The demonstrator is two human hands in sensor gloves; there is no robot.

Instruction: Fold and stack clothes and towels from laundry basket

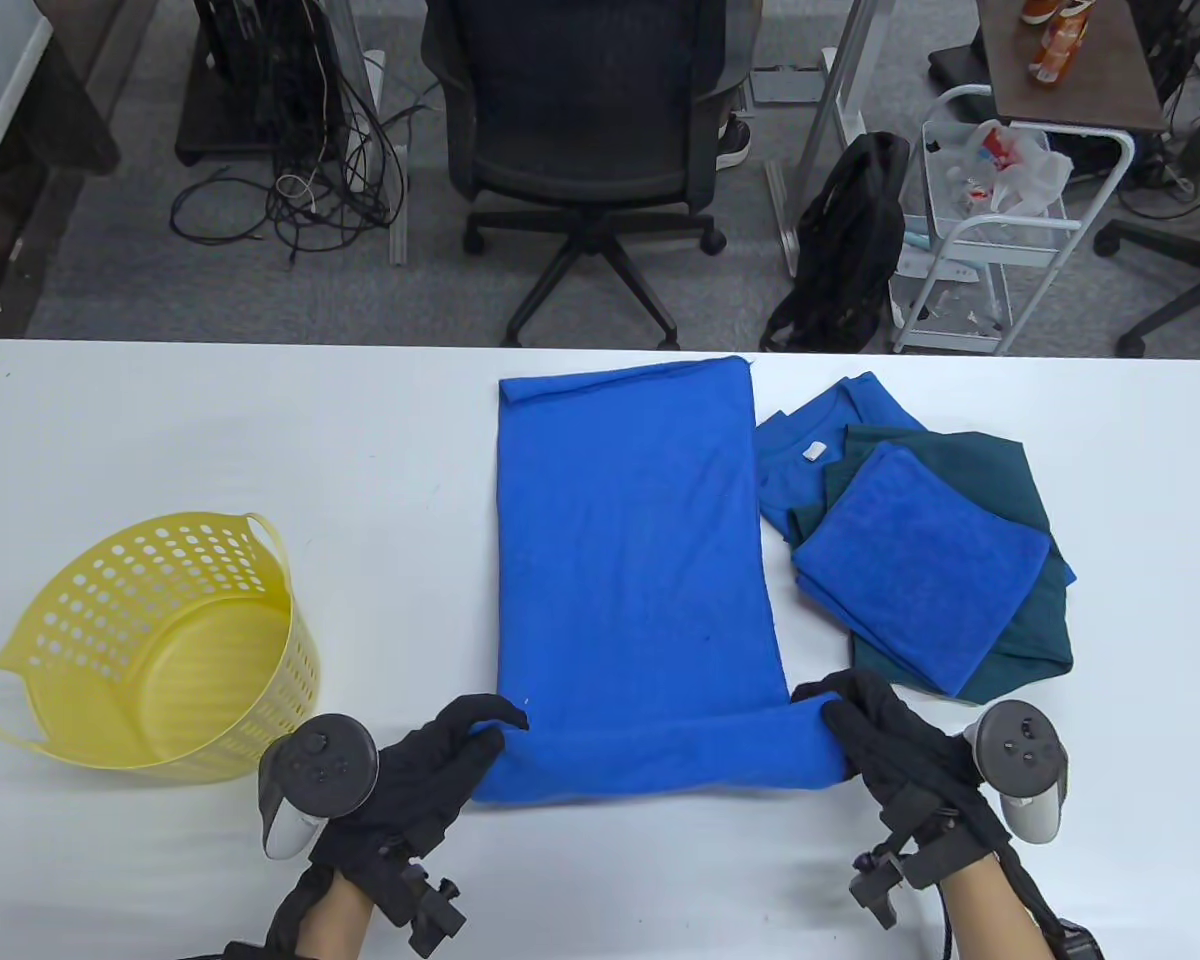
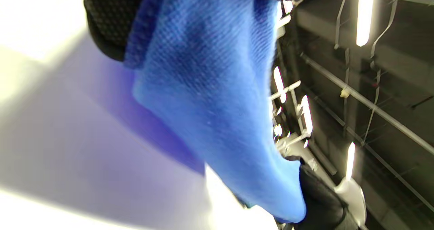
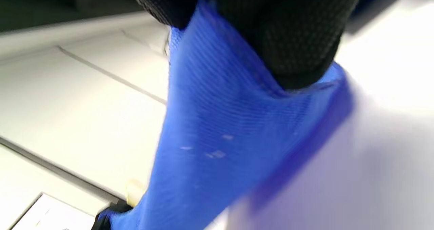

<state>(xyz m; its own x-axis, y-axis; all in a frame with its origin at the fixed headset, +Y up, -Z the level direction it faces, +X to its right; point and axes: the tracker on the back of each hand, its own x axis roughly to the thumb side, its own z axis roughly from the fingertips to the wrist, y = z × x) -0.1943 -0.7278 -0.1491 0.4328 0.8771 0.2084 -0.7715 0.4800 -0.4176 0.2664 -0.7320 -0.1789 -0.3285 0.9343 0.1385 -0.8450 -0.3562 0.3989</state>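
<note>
- The left hand [image 1: 430, 765] pinches the near left corner of the blue towel [image 1: 630, 560], fingers curled round the cloth.
- The right hand [image 1: 885, 740] grips the near right corner likewise; between the two, the near edge is lifted and rolled over.
- The rest of the towel lies flat along the middle of the white counter [image 1: 160, 420].
- A stack of folded clothes [image 1: 920, 560], blue and dark green, sits just right of it.
- The yellow laundry basket [image 1: 150, 650] lies tipped on the left.
</note>
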